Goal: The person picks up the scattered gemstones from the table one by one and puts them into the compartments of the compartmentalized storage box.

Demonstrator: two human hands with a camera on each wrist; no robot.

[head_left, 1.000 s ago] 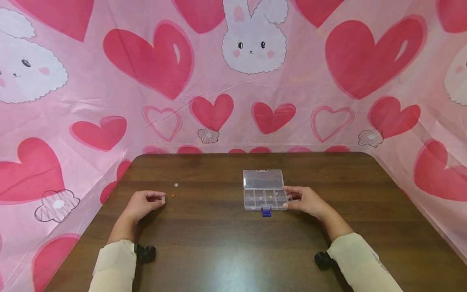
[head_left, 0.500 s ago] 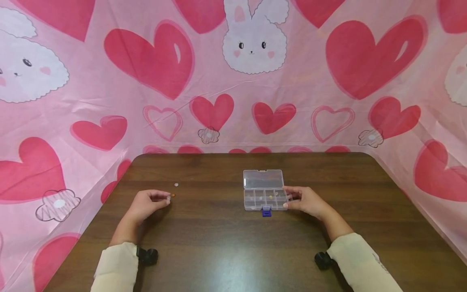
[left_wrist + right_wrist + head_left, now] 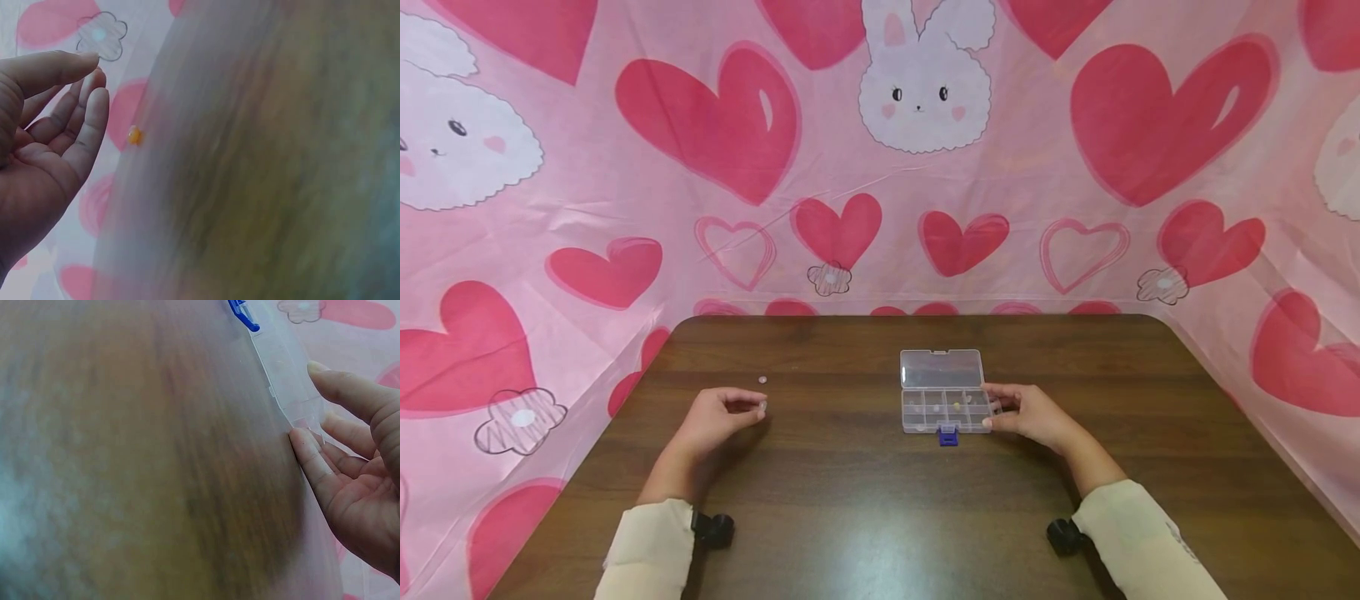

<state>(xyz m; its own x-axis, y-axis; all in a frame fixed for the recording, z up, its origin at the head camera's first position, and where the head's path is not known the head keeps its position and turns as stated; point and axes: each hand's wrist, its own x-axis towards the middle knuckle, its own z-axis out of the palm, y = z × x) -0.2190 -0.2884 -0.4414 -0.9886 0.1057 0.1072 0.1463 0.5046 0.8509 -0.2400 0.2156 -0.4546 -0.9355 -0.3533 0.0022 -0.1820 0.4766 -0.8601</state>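
Note:
My left hand (image 3: 715, 419) hovers low over the left part of the table, pinching a small clear bead (image 3: 763, 406) between thumb and fingertips. An orange bead (image 3: 135, 135) lies on the table near those fingers in the left wrist view; the hand covers it in the head view. Just beyond the fingertips lies a small pink bead (image 3: 762, 379). On the right, my right hand (image 3: 1036, 417) holds the right end of a clear compartment box (image 3: 913, 421) between thumb and fingers. Its lid (image 3: 942, 368) is tipped back, and a yellow bead (image 3: 957, 405) and other small pieces sit inside.
The box's blue latch (image 3: 948, 437) hangs down at the front. A brown wooden table (image 3: 850, 483) carries everything, with a pink heart-and-rabbit cloth (image 3: 1000, 167) hanging behind and at both sides. Black wrist cameras are strapped at both sleeves.
My left hand has slid rightward with the clear bead, passing in front of the orange bead and hiding it from the head view. The right hand and box have stayed still.

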